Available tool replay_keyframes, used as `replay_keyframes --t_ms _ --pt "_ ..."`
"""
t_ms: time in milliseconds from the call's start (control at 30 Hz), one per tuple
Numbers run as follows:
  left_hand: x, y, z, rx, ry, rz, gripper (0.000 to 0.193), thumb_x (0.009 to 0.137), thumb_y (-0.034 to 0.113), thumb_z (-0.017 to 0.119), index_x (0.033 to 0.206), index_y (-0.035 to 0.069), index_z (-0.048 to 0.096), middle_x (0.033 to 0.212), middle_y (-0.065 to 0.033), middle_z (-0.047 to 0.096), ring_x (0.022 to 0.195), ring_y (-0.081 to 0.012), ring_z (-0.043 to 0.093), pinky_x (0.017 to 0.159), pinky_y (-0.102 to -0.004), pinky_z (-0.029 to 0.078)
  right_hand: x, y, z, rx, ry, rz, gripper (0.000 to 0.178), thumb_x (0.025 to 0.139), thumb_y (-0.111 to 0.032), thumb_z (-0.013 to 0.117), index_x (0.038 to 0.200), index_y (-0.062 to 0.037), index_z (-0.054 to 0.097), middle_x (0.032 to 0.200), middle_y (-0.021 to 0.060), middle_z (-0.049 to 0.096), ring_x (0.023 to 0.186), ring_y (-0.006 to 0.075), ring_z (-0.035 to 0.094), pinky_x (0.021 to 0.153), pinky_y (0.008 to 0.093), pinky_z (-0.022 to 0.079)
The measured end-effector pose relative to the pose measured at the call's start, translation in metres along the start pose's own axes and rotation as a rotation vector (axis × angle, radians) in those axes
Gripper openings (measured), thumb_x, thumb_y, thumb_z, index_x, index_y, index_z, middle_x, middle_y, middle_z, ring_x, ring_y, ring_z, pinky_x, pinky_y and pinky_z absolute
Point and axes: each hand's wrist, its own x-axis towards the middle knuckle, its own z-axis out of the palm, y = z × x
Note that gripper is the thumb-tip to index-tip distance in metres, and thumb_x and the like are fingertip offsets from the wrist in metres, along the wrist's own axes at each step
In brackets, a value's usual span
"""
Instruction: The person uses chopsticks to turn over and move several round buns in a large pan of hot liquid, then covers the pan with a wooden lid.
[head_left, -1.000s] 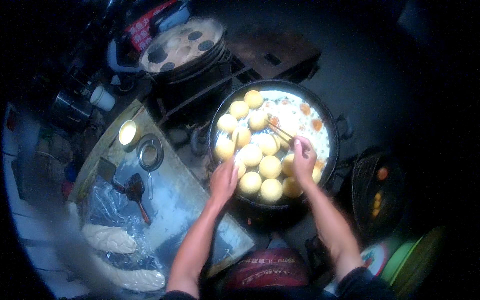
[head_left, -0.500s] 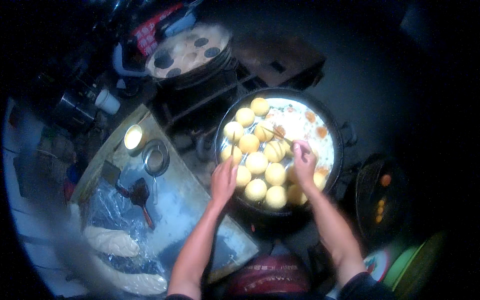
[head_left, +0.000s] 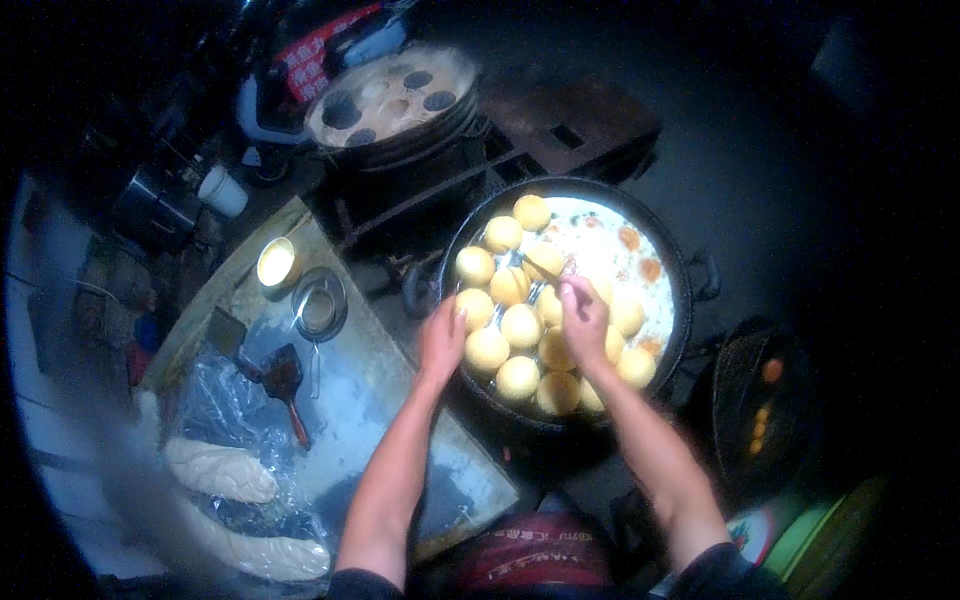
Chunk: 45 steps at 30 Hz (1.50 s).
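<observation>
A wide black pan point(head_left: 687, 310) of foaming oil holds several round yellow dough balls point(head_left: 521, 326), crowded toward its left and near side. My right hand point(head_left: 584, 312) is over the middle of the pan, its fingers closed around a thin brown chopstick point(head_left: 542, 267). The chopstick's tip points left and away from me, among the balls. At the pan's left rim is my left hand point(head_left: 441, 340), closed, with its fingertips beside a ball. The slim stick it holds, apparently another chopstick, barely shows.
On the table point(head_left: 365, 400) at left lie a yellow bowl point(head_left: 278, 262), a strainer point(head_left: 320, 310), a dark spatula point(head_left: 282, 375) and dough rolls point(head_left: 220, 470) by plastic. A round stove top point(head_left: 395, 95) with dark holes stands behind. At right, a dark rack point(head_left: 740, 400) holds small orange pieces.
My right hand has moved left with its chopstick. My left hand has drawn back to the pan's left rim, and its stick shows far less. Several balls have shifted or turned.
</observation>
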Motion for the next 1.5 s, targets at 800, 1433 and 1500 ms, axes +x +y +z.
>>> replay_keyframes --t_ms 800,1433,1500 --pt "-0.105 -0.010 -0.025 0.025 -0.111 0.205 0.041 0.106 0.019 0.068 0.142 0.000 0.064 0.132 -0.0234 0.073 0.121 -0.0425 0.070 0.103 -0.0484 0.055 -0.101 -0.004 -0.102 -0.130 0.078 0.050 0.019 0.110 -0.009 0.064 0.124 0.0001 0.073 0.111 0.0071 0.074 0.100 0.0144 0.068 0.089 0.0298 0.054" --pt "-0.124 0.019 -0.028 -0.005 -0.182 0.245 0.039 0.106 0.018 0.068 0.140 -0.002 0.065 0.129 -0.0261 0.073 0.119 -0.0452 0.069 0.103 -0.0498 0.055 -0.128 -0.027 -0.080 -0.150 -0.003 -0.151 0.020 0.108 -0.004 0.065 0.127 -0.0001 0.071 0.121 0.0131 0.075 0.106 0.0199 0.073 0.092 0.0340 0.060" --pt "-0.127 0.016 -0.030 -0.011 -0.092 0.242 0.039 0.106 0.017 0.068 0.139 -0.002 0.066 0.129 -0.0264 0.073 0.118 -0.0456 0.069 0.102 -0.0502 0.055 -0.126 -0.015 -0.077 -0.124 0.031 -0.095 0.020 0.109 -0.006 0.065 0.127 -0.0002 0.071 0.120 0.0121 0.075 0.106 0.0188 0.073 0.092 0.0331 0.059"
